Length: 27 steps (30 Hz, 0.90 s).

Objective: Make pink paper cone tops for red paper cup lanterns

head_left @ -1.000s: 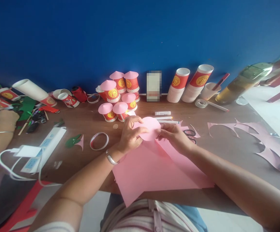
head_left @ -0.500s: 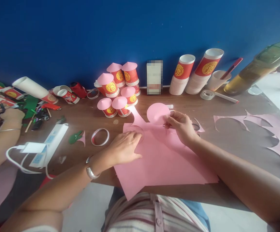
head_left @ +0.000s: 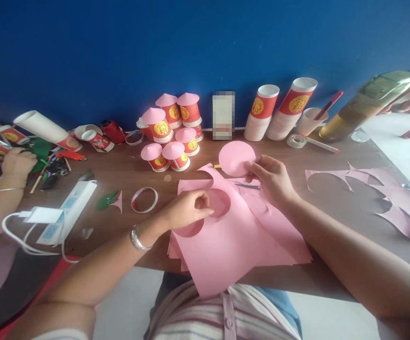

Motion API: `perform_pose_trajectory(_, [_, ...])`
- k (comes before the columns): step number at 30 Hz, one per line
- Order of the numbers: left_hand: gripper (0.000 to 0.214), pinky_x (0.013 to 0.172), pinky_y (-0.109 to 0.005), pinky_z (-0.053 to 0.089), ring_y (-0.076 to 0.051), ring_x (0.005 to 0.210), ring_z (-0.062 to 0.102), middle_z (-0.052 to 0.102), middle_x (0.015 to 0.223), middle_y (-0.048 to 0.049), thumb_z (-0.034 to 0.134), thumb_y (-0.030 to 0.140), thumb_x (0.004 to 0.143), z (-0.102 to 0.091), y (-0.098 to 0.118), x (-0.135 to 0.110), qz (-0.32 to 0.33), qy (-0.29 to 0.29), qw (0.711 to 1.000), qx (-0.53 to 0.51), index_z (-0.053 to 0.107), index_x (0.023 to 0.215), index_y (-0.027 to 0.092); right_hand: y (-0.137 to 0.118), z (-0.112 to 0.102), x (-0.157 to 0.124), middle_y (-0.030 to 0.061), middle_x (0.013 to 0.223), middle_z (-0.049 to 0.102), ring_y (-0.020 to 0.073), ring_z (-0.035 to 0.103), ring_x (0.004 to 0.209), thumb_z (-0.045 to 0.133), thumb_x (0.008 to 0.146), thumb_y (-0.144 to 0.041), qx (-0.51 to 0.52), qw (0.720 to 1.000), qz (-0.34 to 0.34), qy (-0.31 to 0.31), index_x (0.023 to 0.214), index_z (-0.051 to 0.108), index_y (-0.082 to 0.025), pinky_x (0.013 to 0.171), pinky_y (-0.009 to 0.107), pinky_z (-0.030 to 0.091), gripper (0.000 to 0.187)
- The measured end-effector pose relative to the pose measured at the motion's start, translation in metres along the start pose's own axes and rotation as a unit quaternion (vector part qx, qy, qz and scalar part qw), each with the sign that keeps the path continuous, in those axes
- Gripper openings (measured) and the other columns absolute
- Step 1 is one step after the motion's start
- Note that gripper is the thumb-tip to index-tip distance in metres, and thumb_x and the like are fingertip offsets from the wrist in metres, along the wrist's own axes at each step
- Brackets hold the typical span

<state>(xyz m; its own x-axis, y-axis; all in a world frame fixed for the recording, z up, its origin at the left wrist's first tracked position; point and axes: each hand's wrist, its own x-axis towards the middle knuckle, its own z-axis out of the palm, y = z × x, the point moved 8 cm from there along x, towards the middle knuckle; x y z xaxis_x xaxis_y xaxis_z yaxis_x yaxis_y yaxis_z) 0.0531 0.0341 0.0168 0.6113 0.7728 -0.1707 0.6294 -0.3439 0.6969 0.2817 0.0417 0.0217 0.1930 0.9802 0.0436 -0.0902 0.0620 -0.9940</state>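
Observation:
A round pink paper disc (head_left: 236, 158) is pinched by its right edge between the thumb and fingers of my right hand (head_left: 272, 174), raised above the far edge of the paper. My left hand (head_left: 187, 208) has thumb and forefinger brought together at the narrow strip between two round cut-outs of a pink paper sheet (head_left: 226, 245). That sheet lies askew over more pink paper, and its near corner overhangs the table edge. Beneath my right hand lie scissors (head_left: 248, 185), partly hidden.
Red-and-white paper cups with pink cone tops (head_left: 173, 156) stand behind. Cup stacks (head_left: 258, 126), a tape roll (head_left: 297, 140) and a bottle (head_left: 346, 115) are back right; paper offcuts (head_left: 399, 189) lie right. Left are a tape ring (head_left: 144, 200), power strip (head_left: 66, 212) and another person's hands (head_left: 17, 163).
My right hand has lifted the disc slightly and moved it right. The cut sheet has turned and shifted toward me under my left hand, whose fingers have curled in. Scissors now show.

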Motion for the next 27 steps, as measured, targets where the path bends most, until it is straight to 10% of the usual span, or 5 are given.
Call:
perform_pose_trajectory(4, [0.035,0.094,-0.037,0.059,-0.024,0.112,0.069,0.071,0.121,-0.0084,0.077,0.019,0.083,0.005,0.037,-0.003,0.19,0.043,0.975,0.11,0.064,0.116,0.021,-0.004,-0.006,0.002,-0.0012,0.061,0.062,0.0134,0.058,0.056,0.083,0.076,-0.056,-0.005,1.0,-0.015,0.003,0.076,0.065,-0.021,0.058,0.029,0.052,0.04])
perform_pose_trajectory(10, [0.043,0.108,-0.043,0.05,-0.025,0.134,0.057,0.067,0.137,-0.0072,0.055,0.003,0.095,0.042,0.079,0.01,0.426,0.054,0.849,0.309,0.061,0.13,0.026,-0.007,-0.009,0.006,-0.0014,0.062,0.062,0.0142,0.059,0.057,0.083,0.075,-0.058,-0.015,1.0,-0.018,0.019,0.077,0.065,-0.021,0.059,0.03,0.054,0.041])
perform_pose_trajectory(15, [0.024,0.074,-0.037,0.054,-0.023,0.08,0.069,0.071,0.083,-0.0063,0.049,0.001,0.092,0.064,0.082,0.035,0.45,0.026,0.779,0.436,0.068,0.084,0.015,-0.009,-0.011,0.006,-0.0013,0.061,0.062,0.0132,0.057,0.055,0.086,0.069,-0.06,-0.004,1.0,-0.01,0.017,0.073,0.065,-0.021,0.057,0.028,0.052,0.044])
perform_pose_trajectory(22, [0.027,0.049,-0.034,0.037,-0.023,0.056,0.062,0.063,0.064,-0.0074,0.045,-0.006,0.079,0.022,0.074,0.033,0.275,0.112,0.828,0.476,0.063,0.079,0.014,-0.014,-0.034,0.02,-0.0003,0.061,0.064,0.0113,0.055,0.053,0.083,0.075,-0.053,-0.104,0.994,-0.011,-0.022,0.075,0.067,-0.018,0.05,0.024,0.044,0.038])
perform_pose_trajectory(27, [0.027,0.047,-0.032,0.034,-0.022,0.053,0.061,0.061,0.06,-0.0059,0.047,-0.007,0.07,0.016,0.061,0.01,0.245,0.106,0.842,0.47,0.058,0.071,0.017,0.008,-0.025,0.02,0.0019,0.063,0.068,0.0154,0.06,0.053,0.065,0.089,-0.039,-0.329,0.932,0.051,-0.145,0.078,0.071,-0.019,0.051,0.027,0.044,0.024])
